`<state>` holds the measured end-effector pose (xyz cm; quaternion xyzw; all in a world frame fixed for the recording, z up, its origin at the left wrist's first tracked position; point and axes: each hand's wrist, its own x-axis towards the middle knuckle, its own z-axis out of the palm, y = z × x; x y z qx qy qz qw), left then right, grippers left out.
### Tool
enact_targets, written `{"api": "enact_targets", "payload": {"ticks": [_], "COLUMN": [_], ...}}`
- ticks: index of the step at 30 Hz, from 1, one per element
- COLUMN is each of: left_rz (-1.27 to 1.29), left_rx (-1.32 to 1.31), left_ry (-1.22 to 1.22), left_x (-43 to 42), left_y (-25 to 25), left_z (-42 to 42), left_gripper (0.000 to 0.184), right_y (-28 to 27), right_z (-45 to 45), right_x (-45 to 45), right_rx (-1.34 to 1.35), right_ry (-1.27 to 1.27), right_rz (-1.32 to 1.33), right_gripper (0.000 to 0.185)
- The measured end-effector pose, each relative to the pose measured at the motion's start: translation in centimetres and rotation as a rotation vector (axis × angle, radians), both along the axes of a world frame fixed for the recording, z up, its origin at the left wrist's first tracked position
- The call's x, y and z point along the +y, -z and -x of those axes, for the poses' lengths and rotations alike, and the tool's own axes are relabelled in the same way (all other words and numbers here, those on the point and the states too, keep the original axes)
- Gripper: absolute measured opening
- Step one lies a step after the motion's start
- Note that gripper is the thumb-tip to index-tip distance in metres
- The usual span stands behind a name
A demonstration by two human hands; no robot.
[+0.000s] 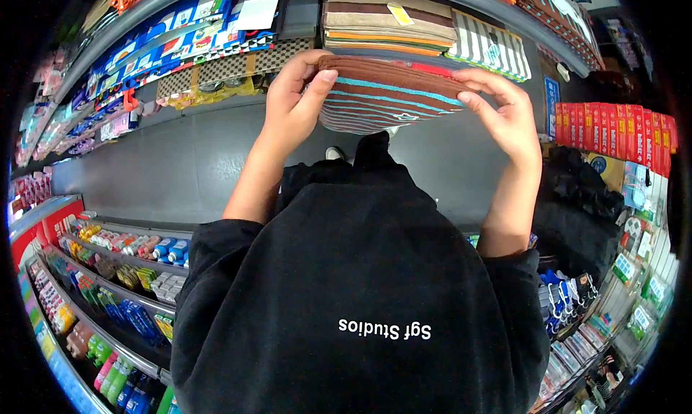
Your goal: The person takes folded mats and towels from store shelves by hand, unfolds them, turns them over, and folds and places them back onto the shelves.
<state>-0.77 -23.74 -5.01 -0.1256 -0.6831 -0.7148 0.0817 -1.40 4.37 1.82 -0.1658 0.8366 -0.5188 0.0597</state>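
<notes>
Between my two hands is a folded brown striped towel (393,95) with turquoise stripes and a small star outline near its right part. Several brown layers show along its upper edge. My left hand (299,89) grips the left end, thumb on the near face and fingers behind. At the right end, my right hand (501,107) pinches the corner between thumb and fingers. The towel is held up off the shelf, above the grey floor. Just beyond it lies a stack of folded striped cloths (389,24) in brown, beige and orange, with a grey-and-white striped one (490,46) beside it.
Blue patterned packs (166,42) hang or lie on the shelf at upper left. Red boxes (613,129) stand in a row at right. Shelves of bottles (115,327) fill the lower left. Packaged goods (641,284) hang at lower right, near a black bundle (580,179).
</notes>
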Motion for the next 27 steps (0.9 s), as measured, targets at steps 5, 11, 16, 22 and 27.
{"api": "enact_targets", "payload": {"ticks": [5,11,16,22,27], "left_rz": [0.077,0.285,0.297,0.013,-0.16], "left_rx": [-0.086,0.194,0.197,-0.186,-0.281], "left_ry": [0.001,0.155,0.16,0.197,0.098], "left_x": [0.4,2.9,3.6,3.1,0.4], "left_y": [-0.2,0.3,0.9,1.9,5.0], "left_z": [0.0,0.5,0.3,-0.6,0.1], "left_gripper": [0.021,0.021,0.02,0.02,0.013], "right_y": [0.5,0.0,2.7,3.3,0.2], "right_z": [0.3,-0.2,-0.8,-1.2,-1.3], "right_x": [1.5,-2.4,-6.3,-7.1,-5.1], "right_rx": [-0.007,0.196,0.353,0.315,0.352], "right_ry": [0.021,-0.08,-0.154,-0.071,-0.157], "right_rz": [-0.12,-0.169,-0.252,-0.219,-0.285], "right_gripper": [0.026,0.044,0.037,0.025,0.019]}}
